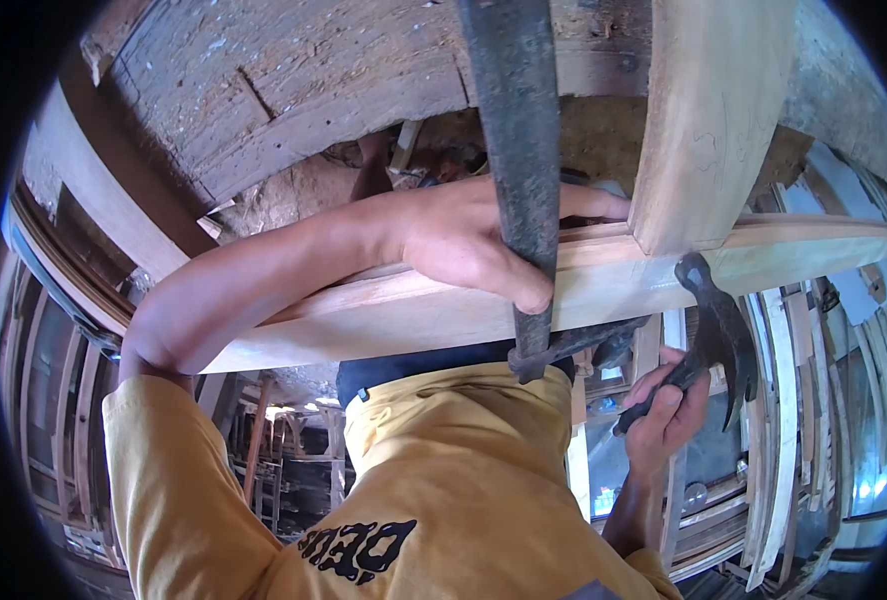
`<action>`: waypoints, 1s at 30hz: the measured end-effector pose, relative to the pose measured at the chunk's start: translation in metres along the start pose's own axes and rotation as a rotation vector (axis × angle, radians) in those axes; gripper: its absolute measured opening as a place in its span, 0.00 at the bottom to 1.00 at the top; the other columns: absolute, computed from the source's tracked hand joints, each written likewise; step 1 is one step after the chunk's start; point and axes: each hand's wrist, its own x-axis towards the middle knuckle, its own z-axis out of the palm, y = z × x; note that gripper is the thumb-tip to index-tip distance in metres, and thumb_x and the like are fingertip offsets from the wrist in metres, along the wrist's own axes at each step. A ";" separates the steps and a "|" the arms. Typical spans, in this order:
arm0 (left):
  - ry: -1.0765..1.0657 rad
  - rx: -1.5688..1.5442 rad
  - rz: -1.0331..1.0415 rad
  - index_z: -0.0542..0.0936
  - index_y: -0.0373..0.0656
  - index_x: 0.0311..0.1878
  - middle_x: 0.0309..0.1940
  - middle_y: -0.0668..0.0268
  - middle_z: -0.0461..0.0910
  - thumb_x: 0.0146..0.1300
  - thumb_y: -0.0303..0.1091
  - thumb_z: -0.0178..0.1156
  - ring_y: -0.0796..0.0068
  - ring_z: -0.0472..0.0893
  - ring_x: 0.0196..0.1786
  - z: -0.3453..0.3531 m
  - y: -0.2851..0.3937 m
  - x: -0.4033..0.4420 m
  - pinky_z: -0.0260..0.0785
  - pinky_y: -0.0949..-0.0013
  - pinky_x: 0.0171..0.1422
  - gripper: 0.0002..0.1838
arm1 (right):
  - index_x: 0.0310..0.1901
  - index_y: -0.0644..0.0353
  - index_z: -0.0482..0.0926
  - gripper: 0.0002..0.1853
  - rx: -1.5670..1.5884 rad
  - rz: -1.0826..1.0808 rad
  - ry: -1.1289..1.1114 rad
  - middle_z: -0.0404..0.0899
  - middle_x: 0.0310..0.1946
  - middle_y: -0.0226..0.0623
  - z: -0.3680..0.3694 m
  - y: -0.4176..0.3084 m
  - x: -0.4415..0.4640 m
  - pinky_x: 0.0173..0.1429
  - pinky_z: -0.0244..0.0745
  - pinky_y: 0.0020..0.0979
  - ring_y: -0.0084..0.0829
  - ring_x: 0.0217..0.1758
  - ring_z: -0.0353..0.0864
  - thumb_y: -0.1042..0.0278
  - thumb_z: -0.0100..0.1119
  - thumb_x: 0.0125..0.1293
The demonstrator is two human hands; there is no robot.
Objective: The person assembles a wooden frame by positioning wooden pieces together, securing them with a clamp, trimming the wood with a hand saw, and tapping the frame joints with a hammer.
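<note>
My left hand (468, 245) lies over a pale wooden rail (383, 320), its thumb on the near face and its fingers reaching over the top edge. The dark metal bar of a clamp (525, 130) crosses in front of this hand, and the thumb tip touches it. The clamp's jaw sits below the rail's lower edge. My right hand (668, 420) is closed around the handle of a claw hammer (718, 335). The hammer's striking face is close to the rail where an upright wooden piece (713, 120) meets it; contact cannot be made out.
A rough, worn wooden bench (293, 70) spans the far side. Another wooden piece (113, 170) joins the rail's frame at the left. Many wooden strips (773, 430) stand and lie at the right, with more stacked wood (58, 370) at the left.
</note>
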 end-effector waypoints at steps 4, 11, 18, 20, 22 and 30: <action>0.003 0.029 0.125 0.66 0.35 0.81 0.79 0.43 0.67 0.53 0.37 0.73 0.49 0.66 0.82 -0.001 -0.009 0.002 0.54 0.52 0.87 0.51 | 0.57 0.66 0.70 0.32 0.055 -0.076 0.087 0.72 0.25 0.31 -0.006 0.015 -0.019 0.27 0.69 0.25 0.23 0.23 0.72 0.36 0.54 0.81; -0.016 0.040 0.113 0.62 0.31 0.83 0.81 0.47 0.65 0.51 0.38 0.73 0.56 0.63 0.84 -0.004 -0.004 0.004 0.49 0.56 0.88 0.54 | 0.59 0.72 0.73 0.28 -0.257 -0.111 0.062 0.73 0.29 0.31 -0.009 0.040 -0.020 0.29 0.62 0.22 0.19 0.24 0.68 0.47 0.55 0.84; 0.026 -0.211 -0.106 0.62 0.36 0.84 0.77 0.51 0.73 0.55 0.24 0.70 0.65 0.73 0.77 0.008 0.014 -0.005 0.61 0.63 0.83 0.51 | 0.64 0.70 0.74 0.21 -0.115 -0.005 0.077 0.71 0.25 0.26 0.006 0.025 -0.013 0.26 0.55 0.20 0.14 0.21 0.63 0.58 0.51 0.86; 0.025 -0.112 -0.051 0.62 0.37 0.84 0.76 0.52 0.74 0.55 0.28 0.71 0.64 0.74 0.76 0.005 0.014 -0.002 0.62 0.63 0.82 0.51 | 0.64 0.70 0.74 0.19 0.058 0.053 0.106 0.70 0.23 0.24 0.010 0.016 -0.015 0.26 0.56 0.20 0.13 0.20 0.64 0.60 0.51 0.86; 0.028 -0.074 -0.082 0.63 0.38 0.84 0.76 0.52 0.74 0.56 0.30 0.71 0.64 0.74 0.76 0.005 0.018 -0.003 0.63 0.62 0.82 0.50 | 0.65 0.70 0.74 0.19 0.111 0.026 0.171 0.76 0.30 0.28 0.012 0.015 -0.013 0.26 0.59 0.20 0.12 0.22 0.66 0.64 0.55 0.83; 0.409 0.448 -0.201 0.67 0.41 0.83 0.77 0.48 0.73 0.67 0.50 0.73 0.55 0.75 0.76 0.034 0.044 -0.042 0.63 0.58 0.84 0.46 | 0.69 0.57 0.80 0.20 -0.336 -0.315 0.391 0.84 0.37 0.41 -0.038 -0.036 0.105 0.45 0.77 0.34 0.35 0.35 0.82 0.63 0.60 0.80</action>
